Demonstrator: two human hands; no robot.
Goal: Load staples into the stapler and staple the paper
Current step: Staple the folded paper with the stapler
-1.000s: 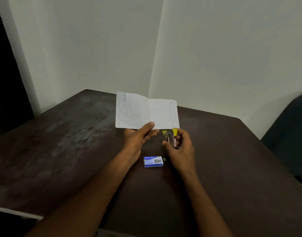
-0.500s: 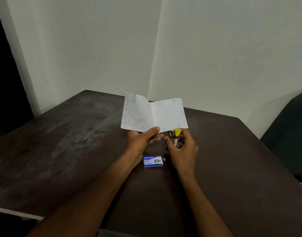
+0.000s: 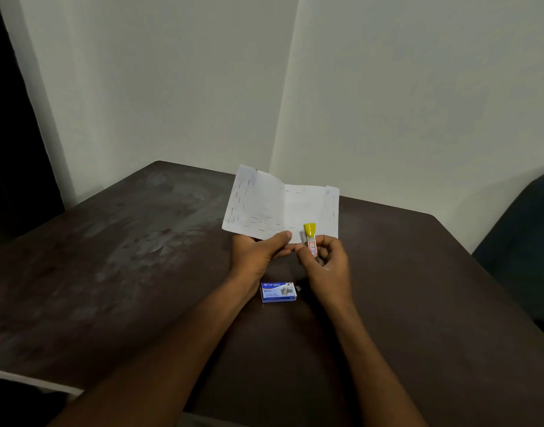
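I note white paper [image 3: 280,208] flecked with short dark dashes, stapler [image 3: 310,238] yellow-capped with a red-edged label, blue-and-white box [image 3: 278,292], mottled dark brown table [image 3: 110,272].

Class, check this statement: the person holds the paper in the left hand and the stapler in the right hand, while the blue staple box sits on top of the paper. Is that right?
Not quite. The head view shows the blue staple box lying on the dark table, nearer the person than the paper, not on it. The left hand does hold the paper, and the right hand the stapler.
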